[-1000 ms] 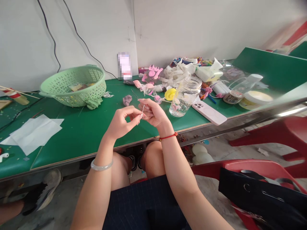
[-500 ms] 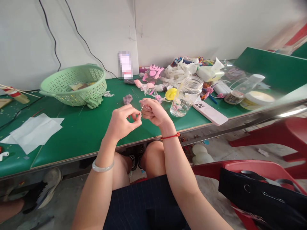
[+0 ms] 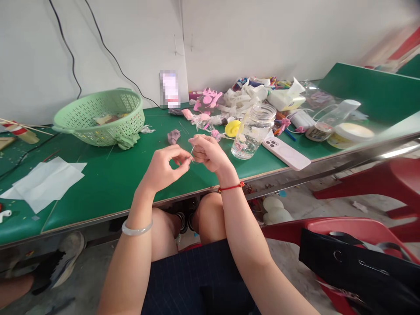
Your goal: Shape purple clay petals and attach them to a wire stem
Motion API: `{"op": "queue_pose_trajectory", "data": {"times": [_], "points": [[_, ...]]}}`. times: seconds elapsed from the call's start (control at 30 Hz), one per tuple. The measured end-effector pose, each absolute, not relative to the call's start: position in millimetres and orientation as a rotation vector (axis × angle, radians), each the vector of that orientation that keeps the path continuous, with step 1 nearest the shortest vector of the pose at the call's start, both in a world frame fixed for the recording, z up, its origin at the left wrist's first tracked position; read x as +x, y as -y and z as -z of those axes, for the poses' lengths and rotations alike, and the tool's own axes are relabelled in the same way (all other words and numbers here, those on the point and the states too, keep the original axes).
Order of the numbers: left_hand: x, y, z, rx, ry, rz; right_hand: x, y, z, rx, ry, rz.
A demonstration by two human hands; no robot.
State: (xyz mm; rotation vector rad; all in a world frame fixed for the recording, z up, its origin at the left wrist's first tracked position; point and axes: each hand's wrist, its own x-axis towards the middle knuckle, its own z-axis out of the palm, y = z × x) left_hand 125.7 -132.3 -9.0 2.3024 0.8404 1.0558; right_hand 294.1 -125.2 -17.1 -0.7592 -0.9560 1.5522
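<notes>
Over the front part of the green table, my left hand [image 3: 166, 169] and my right hand [image 3: 211, 154] meet close together. Between them is a thin, pale curved loop [image 3: 192, 153], perhaps wire or cord; its material is too fine to make out. Thumb and forefinger of my left hand pinch its lower left side. My right hand's fingers are curled around its right side, which they partly hide. Just beyond the hands lies a lump of greyish-purple clay-like material [image 3: 173, 136]. A glass jar of clear liquid [image 3: 246, 142] stands right of my right hand.
A green colander [image 3: 101, 127] and white paper sheets [image 3: 54, 179] are on the left. A pale phone [image 3: 288, 153] lies at the right front edge. Behind are a yellow disc [image 3: 232, 128] and crumpled white wrappers [image 3: 246, 98]. A red chair [image 3: 348, 225] holds a black bag [image 3: 357, 267].
My left hand has shifted slightly left and down, its pinch still on the loop. The right hand stays closed around the other side. The whole view has drifted a little.
</notes>
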Motion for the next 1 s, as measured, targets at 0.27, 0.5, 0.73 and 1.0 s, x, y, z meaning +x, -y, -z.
{"op": "queue_pose_trajectory", "data": {"times": [0.27, 0.5, 0.73, 1.0], "points": [[125, 130, 8, 2.072, -0.726, -0.942, 293, 126, 18, -0.686, 1.032, -1.672], [125, 127, 7, 1.979, -0.661, -0.870, 294, 131, 16, -0.636, 1.113, -1.729], [127, 128, 10, 2.016, -0.696, -1.037, 290, 133, 13, -0.604, 1.089, -1.593], [137, 128, 17, 2.462, -0.930, -1.372, 284, 127, 19, -0.721, 0.996, -1.326]]}}
